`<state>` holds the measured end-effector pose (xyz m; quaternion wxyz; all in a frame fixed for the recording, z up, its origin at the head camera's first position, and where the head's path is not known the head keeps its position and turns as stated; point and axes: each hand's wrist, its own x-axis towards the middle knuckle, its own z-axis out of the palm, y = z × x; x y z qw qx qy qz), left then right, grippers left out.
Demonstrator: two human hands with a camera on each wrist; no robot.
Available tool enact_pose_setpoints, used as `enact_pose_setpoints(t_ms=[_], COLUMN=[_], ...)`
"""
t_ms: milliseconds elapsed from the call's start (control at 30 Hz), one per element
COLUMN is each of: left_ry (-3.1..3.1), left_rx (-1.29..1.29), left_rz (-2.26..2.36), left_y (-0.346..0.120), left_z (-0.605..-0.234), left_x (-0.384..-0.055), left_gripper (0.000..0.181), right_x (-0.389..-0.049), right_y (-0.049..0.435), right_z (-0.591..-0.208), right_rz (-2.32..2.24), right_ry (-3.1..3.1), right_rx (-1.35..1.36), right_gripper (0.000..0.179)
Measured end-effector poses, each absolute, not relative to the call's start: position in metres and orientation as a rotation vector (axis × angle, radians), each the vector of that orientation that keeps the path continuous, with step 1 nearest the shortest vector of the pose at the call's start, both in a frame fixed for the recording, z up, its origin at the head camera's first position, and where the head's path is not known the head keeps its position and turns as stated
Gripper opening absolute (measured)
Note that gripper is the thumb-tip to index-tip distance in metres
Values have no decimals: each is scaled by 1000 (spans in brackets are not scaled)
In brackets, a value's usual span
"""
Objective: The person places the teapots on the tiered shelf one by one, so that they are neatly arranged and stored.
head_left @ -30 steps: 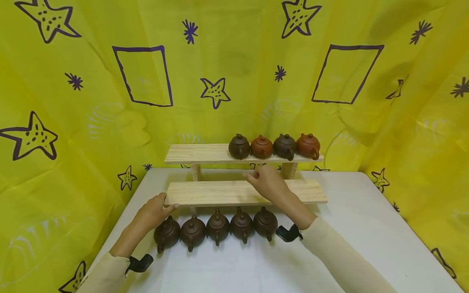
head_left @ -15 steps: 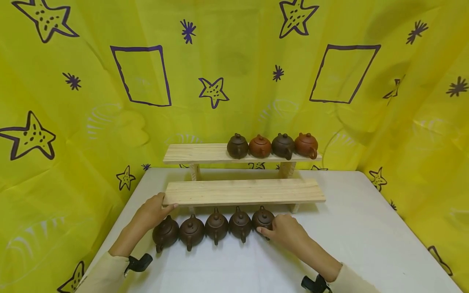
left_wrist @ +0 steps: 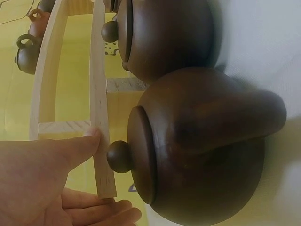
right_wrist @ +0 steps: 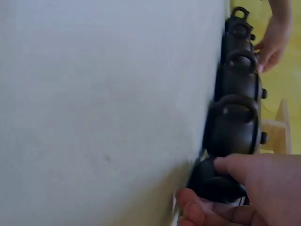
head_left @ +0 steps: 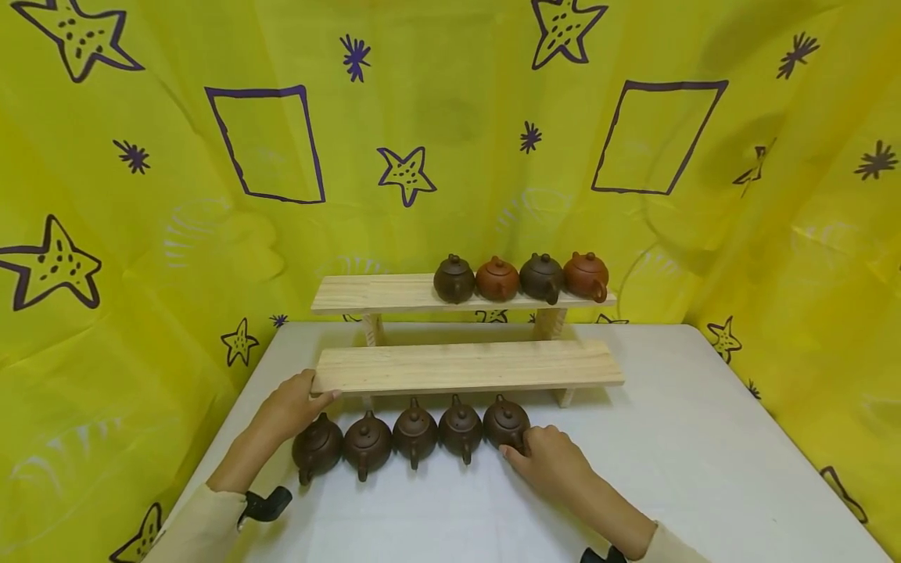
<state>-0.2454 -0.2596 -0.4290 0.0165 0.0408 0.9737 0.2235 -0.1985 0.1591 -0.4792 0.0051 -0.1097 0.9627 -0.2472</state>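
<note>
A two-tier wooden shelf (head_left: 464,366) stands on the white table. My left hand (head_left: 285,407) grips the left end of its lower board, thumb on one side and fingers on the other in the left wrist view. In front of the shelf is a row of several dark brown teapots, handles toward me. My right hand (head_left: 559,465) pinches the handle of the rightmost teapot (head_left: 504,416) between thumb and fingers. In the right wrist view the thumb lies on that teapot (right_wrist: 207,183), and the hand hides part of it. The leftmost teapot (left_wrist: 188,179) sits just below my left hand.
On the right half of the upper board (head_left: 373,293) stand two dark teapots and two reddish ones, among them an orange-brown teapot (head_left: 586,274) at the right end. A yellow patterned curtain (head_left: 464,117) surrounds the white table (head_left: 704,438) at the back and sides.
My right hand has come down from over the lower board to the rightmost brown teapot and taken hold of its handle. The left hand has kept its grip on the board.
</note>
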Motion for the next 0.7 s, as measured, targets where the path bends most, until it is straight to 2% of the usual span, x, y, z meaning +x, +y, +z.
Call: enact_pose_setpoints(t_ms=[333,700], left_ry=[3035,3037], left_rx=[125,141], left_rz=[701,714], left_y=[-262,-262], left_z=[-429,-429], left_x=[-244,-243], left_gripper=[65,60], right_x=[-191,-180], right_y=[155,164], right_z=[-485,-483], right_rz=[-780,-909], right_ry=[3063,3062], right_rx=[-473,-620], right_gripper=[34,35])
